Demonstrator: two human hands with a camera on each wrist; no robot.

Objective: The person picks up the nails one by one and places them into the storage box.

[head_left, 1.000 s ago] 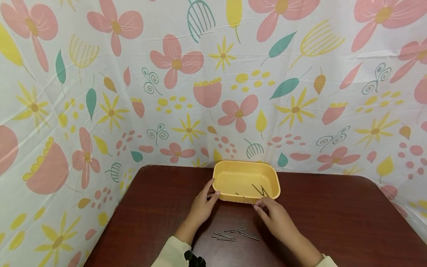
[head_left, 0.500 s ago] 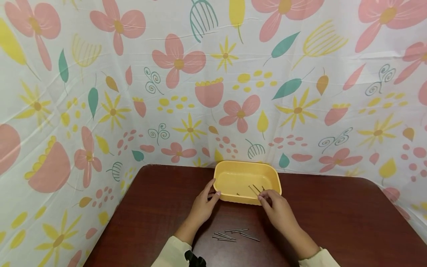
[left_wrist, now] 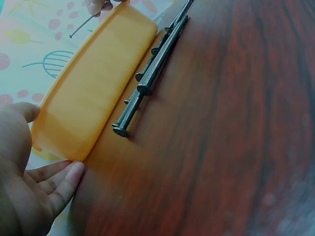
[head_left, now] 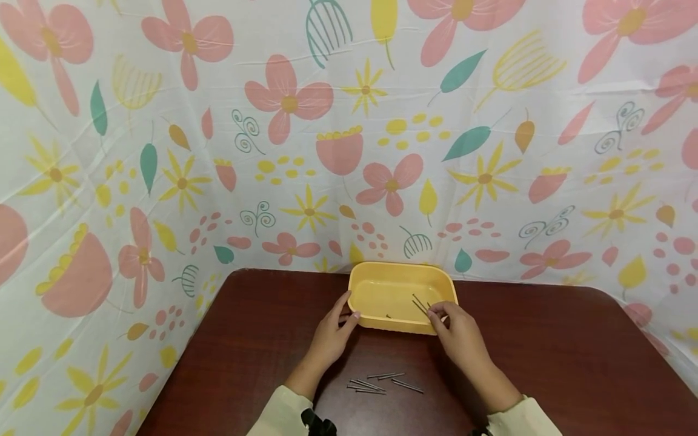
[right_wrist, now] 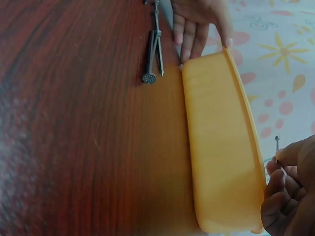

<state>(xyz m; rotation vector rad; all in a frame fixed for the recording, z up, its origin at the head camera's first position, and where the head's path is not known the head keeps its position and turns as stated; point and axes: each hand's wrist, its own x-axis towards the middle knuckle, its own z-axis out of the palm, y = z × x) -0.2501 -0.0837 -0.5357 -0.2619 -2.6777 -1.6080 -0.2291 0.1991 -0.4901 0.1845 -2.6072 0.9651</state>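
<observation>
Plainly, the right hand pinches one nail between thumb and finger; the right wrist view shows its round head sticking out past the fingertips, which the head view renders only as a thin line. That nail is above the near right part of the yellow tray. The left hand is against the tray's left end, its digits apart: the left wrist view shows fingertips low on the outer wall, where the head view mainly offers the thumb and a finger at the rim. Only the head view looks into the tray, where a small dark tip shows just behind the near wall. More nails lie on the table nearer the person, loosely grouped; both wrist views bring their flat heads up close. Farther out, the head view alone has the cream sleeves and a black band at the left wrist. Behind the dark red table hangs a flowered cloth.
</observation>
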